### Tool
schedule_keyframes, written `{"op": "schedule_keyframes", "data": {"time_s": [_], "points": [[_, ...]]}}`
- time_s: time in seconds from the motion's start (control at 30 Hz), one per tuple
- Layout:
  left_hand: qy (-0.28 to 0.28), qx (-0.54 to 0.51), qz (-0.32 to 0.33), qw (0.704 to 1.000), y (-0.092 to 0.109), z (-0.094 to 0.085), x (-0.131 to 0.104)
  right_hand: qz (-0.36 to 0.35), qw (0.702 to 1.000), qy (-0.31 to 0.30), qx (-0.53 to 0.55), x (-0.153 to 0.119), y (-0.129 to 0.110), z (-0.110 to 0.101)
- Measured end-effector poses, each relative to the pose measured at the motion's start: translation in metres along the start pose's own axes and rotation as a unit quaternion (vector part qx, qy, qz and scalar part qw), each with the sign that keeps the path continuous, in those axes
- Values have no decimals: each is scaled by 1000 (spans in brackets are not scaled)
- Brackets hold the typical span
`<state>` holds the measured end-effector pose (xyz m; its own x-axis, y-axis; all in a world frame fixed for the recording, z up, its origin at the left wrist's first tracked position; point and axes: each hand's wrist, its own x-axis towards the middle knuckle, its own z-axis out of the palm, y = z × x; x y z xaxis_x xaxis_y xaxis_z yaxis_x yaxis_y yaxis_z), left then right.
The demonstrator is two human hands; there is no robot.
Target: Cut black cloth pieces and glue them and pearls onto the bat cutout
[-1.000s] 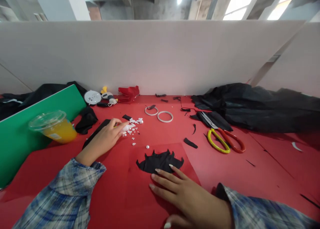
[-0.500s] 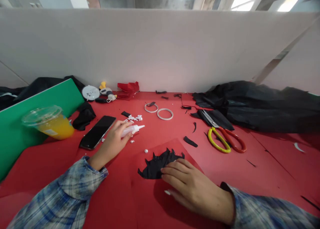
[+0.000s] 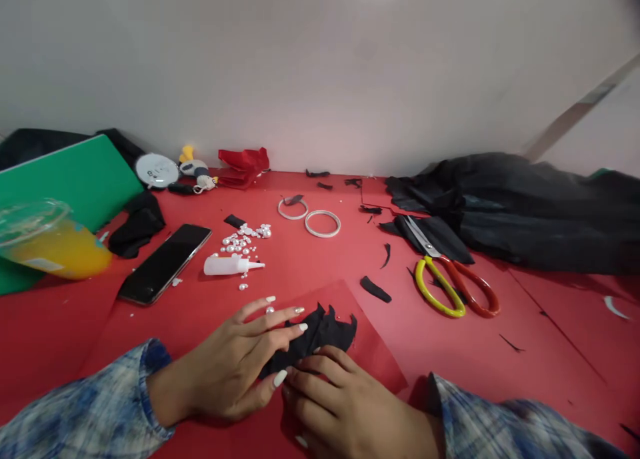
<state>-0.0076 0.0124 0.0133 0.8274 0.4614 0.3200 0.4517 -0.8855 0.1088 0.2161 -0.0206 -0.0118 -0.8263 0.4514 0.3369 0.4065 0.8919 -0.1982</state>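
A jagged-edged piece of black fabric (image 3: 320, 332) lies on a red sheet (image 3: 370, 359) in front of me. Over its left part reaches my left hand (image 3: 240, 359), open, fingers spread and fingertips touching the cloth. My right hand (image 3: 340, 399) rests against the near edge of the fabric, fingers side by side and bent, thumb apart from them. The hands hide part of the cloth. Just beyond the left fingertips sits a single pearl bead (image 3: 270, 309). A white glue bottle (image 3: 226, 265) lies on its side farther back, pointing right.
Scissors (image 3: 440, 272) lie at the right, before bunched black cloth (image 3: 520, 205). Several loose pearl beads (image 3: 237, 243), two white rings (image 3: 323, 224) and black scraps (image 3: 376, 289) are behind the hands. At the left are a phone (image 3: 165, 262), a juice cup (image 3: 55, 249) and a green board (image 3: 75, 172).
My left hand has let go of the glue bottle, which now lies on the table, and has come over to the black fabric. My right hand has shifted slightly left and nearer. The view has tilted down.
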Motion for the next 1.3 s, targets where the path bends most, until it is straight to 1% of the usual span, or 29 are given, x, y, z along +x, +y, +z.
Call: {"op": "schedule_keyframes", "data": {"time_s": [0.17,0.3,0.47,0.67,1.0,1.17,1.23,1.3], "points": [[-24,-12,1,1000,-6,0,3,-11,1000,3,0,-2,4,4],[-20,-25,-3,999,-8,-1,2,-16,1000,2,-11,-3,5,6],[-14,-44,-4,999,-12,1,0,-15,999,20,-23,-4,6,8],[-11,-43,2,999,-14,0,0,-18,999,24,-30,-4,6,7],[-18,-36,18,999,-18,-7,2,-17,999,-2,-27,-5,6,6],[-27,-40,22,999,-20,-7,1,-18,999,11,-33,-5,6,6],[-21,-46,20,999,-21,-8,-1,-19,999,17,-36,-5,6,7],[1,-52,1,999,-23,-10,-4,-20,999,21,-39,-6,6,7]]}}
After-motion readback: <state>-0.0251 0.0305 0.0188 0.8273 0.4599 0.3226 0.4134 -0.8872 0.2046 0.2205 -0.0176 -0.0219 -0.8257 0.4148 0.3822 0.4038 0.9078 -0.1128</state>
